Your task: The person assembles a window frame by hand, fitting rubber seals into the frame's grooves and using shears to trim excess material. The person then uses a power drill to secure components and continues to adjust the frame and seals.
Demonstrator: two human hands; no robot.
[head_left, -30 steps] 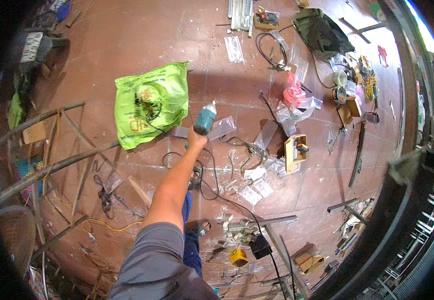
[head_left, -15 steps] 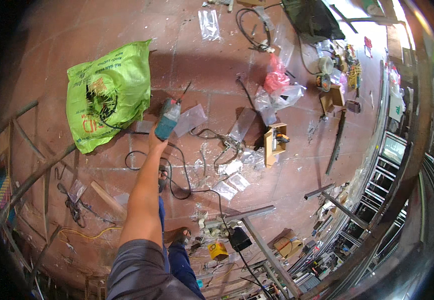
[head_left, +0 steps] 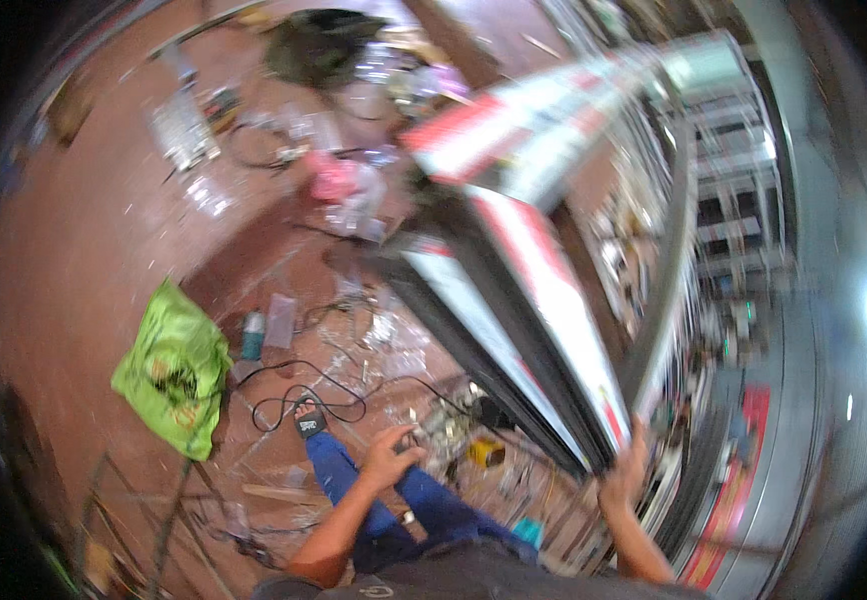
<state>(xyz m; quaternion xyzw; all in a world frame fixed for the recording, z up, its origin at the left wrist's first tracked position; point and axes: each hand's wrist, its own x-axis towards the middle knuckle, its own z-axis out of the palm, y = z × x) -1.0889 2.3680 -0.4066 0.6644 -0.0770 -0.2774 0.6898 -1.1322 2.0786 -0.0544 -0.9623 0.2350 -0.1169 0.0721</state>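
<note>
Right hand (head_left: 622,470) is up at the near end of a long metal frame (head_left: 544,300) with red and white panels, fingers wrapped around its lower edge. The frame runs from that hand away to the far right, motion-blurred. Left hand (head_left: 391,458) hangs free over the person's blue trouser leg (head_left: 339,470), fingers loosely spread, holding nothing. A sandalled foot (head_left: 306,420) stands on the red tiled floor (head_left: 84,260), just beside a black cable (head_left: 304,395) looped there. Teal bottle (head_left: 252,335) stands on the floor left of the cable, near a crumpled green plastic bag (head_left: 174,370). Small yellow object (head_left: 487,452) lies near the frame's near end. Pink bag (head_left: 334,180) and a dark bag (head_left: 319,45) lie far back among blurred clutter.
</note>
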